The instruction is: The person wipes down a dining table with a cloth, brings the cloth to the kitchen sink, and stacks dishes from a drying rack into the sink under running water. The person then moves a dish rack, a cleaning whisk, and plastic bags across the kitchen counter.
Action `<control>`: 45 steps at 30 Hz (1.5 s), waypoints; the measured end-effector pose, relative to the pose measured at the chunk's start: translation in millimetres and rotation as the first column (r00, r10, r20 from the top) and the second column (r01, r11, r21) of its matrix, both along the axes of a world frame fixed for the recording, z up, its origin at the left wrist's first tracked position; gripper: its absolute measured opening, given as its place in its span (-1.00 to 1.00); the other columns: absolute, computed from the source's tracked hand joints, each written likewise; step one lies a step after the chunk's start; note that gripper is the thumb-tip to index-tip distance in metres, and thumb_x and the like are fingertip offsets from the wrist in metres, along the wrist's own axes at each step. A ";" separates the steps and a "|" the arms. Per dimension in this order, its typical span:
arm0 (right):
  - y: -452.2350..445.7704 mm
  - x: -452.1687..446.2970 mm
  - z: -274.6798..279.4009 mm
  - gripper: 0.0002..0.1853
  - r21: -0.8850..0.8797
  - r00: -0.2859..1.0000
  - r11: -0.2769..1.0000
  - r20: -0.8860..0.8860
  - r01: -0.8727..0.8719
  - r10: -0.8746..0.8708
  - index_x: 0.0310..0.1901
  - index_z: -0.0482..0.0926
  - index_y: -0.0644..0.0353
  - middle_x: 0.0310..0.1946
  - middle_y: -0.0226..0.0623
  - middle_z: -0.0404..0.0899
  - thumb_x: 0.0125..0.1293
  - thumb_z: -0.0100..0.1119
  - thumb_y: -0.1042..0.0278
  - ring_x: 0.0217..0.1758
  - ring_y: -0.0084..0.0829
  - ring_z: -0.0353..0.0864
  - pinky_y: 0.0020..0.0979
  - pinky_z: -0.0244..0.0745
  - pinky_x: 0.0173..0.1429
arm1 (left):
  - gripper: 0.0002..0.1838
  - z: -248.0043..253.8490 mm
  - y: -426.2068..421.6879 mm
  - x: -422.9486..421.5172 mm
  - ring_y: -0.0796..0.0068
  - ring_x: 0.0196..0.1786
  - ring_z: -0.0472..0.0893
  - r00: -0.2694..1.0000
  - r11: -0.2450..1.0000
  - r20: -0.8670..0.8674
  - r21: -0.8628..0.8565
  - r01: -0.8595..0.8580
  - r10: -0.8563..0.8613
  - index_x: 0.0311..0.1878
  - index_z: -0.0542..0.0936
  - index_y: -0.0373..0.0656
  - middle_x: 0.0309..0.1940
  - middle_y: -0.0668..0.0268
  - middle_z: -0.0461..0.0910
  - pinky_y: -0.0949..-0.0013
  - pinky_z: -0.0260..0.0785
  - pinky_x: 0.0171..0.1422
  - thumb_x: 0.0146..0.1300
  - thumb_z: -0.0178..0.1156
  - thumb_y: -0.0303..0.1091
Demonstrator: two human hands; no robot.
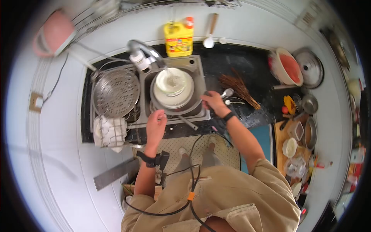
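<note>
My left hand (157, 120) is just in front of the sink's front edge, loosely bent with fingers apart and nothing visible in it. My right hand (215, 103) is at the sink's right edge, fingers closed together. A metal spoon (227, 92) lies right beside it, its handle running behind the hand; whether I grip it I cannot tell. In the sink (196, 69), a pale bowl (187, 89) stands stacked on a larger white bowl (189, 99) inside a pot with a long handle (188, 122). Water runs from the faucet (148, 48) into the top bowl.
A perforated steamer tray (116, 93) fills the left side, with a checked cloth (109, 132) below it. Behind the sink stands a yellow jug (179, 40). To the right lie a twig brush (240, 89) and a basin (290, 67). A cable hangs before my body.
</note>
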State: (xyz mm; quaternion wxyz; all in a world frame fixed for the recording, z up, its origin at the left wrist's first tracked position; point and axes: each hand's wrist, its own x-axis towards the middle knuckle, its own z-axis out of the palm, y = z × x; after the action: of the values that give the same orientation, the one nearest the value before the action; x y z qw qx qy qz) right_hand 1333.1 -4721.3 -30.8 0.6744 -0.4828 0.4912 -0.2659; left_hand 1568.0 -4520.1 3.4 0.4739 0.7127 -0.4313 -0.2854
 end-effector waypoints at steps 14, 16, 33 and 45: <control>-27.4 -143.1 18.9 -0.58 -0.592 0.651 0.731 -0.709 -0.341 -0.271 0.03 0.66 0.12 -0.09 -0.02 0.62 0.15 0.35 0.15 0.04 0.00 0.60 -0.08 0.51 0.12 | -0.69 11.3 -42.7 -49.5 0.43 0.01 0.62 0.987 0.983 -0.013 0.089 0.163 -0.163 0.13 0.57 -0.24 -0.01 0.19 0.62 0.37 0.47 0.09 0.37 0.19 -0.38; -38.2 -180.9 12.8 -0.42 -0.553 0.401 0.716 -0.825 -0.427 -0.398 0.25 0.52 -0.07 0.12 -0.15 0.52 0.15 0.37 0.25 0.19 -0.04 0.51 -0.02 0.48 0.16 | -0.71 17.6 -53.0 -70.1 0.44 0.02 0.62 0.978 0.973 -0.022 0.100 0.207 -0.205 0.12 0.57 -0.24 0.01 0.19 0.61 0.38 0.48 0.09 0.38 0.18 -0.40; -38.3 -452.1 -22.3 -0.58 -0.228 0.072 0.954 -0.973 -0.195 -0.218 0.16 0.46 0.15 -0.18 0.05 0.65 0.24 0.12 0.41 -0.13 0.10 0.66 -0.03 0.59 -0.05 | -0.72 16.7 -123.5 -206.7 0.35 0.04 0.63 0.881 0.879 -0.018 0.050 0.474 -0.474 0.10 0.57 -0.23 -0.01 0.17 0.59 0.34 0.52 0.07 0.36 0.20 -0.42; 51.0 -240.6 3.9 -0.40 -0.380 0.425 0.886 -0.871 -0.266 -0.246 0.29 0.36 0.01 -0.16 0.13 0.56 0.20 0.27 0.22 -0.10 0.12 0.64 0.00 0.58 -0.05 | -0.73 10.6 -106.3 -221.4 0.32 0.00 0.65 0.851 0.849 0.010 0.071 0.524 -0.525 0.08 0.58 -0.25 -0.01 0.14 0.58 0.32 0.55 0.01 0.35 0.19 -0.41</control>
State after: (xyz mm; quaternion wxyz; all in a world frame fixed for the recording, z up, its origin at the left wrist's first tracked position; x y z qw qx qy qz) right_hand 1092.5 -4670.4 -26.9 0.1688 -0.6976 0.6928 -0.0695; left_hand 1346.6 -4626.3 14.0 0.3483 0.5871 -0.6067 -0.4074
